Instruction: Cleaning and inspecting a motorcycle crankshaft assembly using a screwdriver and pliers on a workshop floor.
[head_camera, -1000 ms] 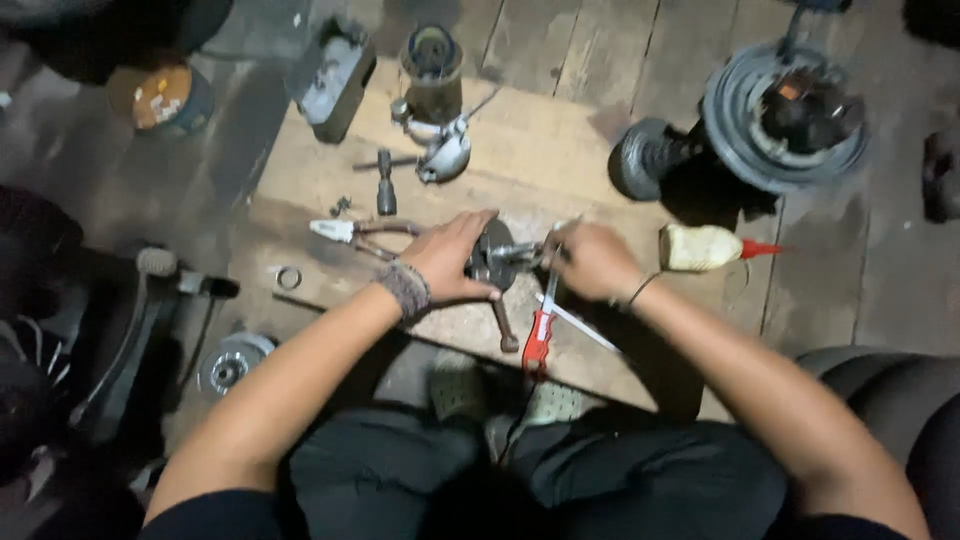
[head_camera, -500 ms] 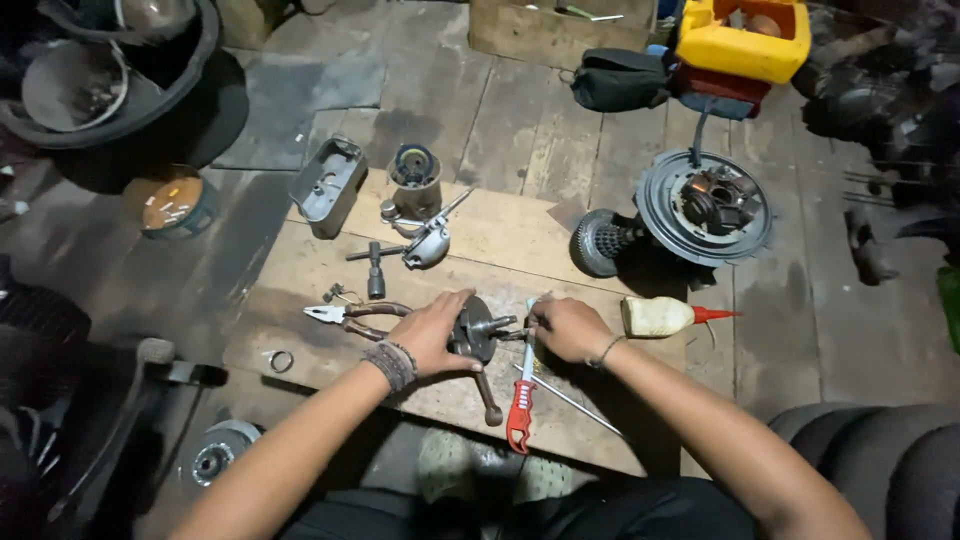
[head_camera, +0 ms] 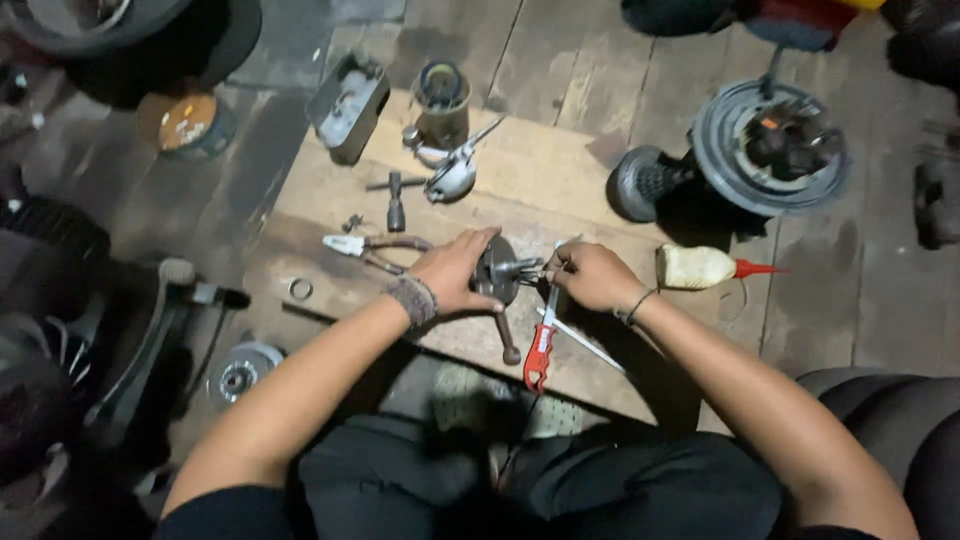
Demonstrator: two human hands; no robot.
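Mid-job: left hand [head_camera: 452, 272] grips round metal part [head_camera: 497, 270]; right hand [head_camera: 590, 276] pinches its shaft [head_camera: 527, 268]. Pliers [head_camera: 372, 246], screwdriver [head_camera: 540, 345] idle on board [head_camera: 560, 185].

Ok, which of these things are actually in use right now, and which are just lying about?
In use:
left hand gripping the round metal part
right hand at the part's shaft

Lying about:
pliers
red-handled screwdriver
oil bottle
small ring
flywheel

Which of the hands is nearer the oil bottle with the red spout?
Right. The right hand is just left of the oil bottle; the left hand is farther left, gripping the round metal part.
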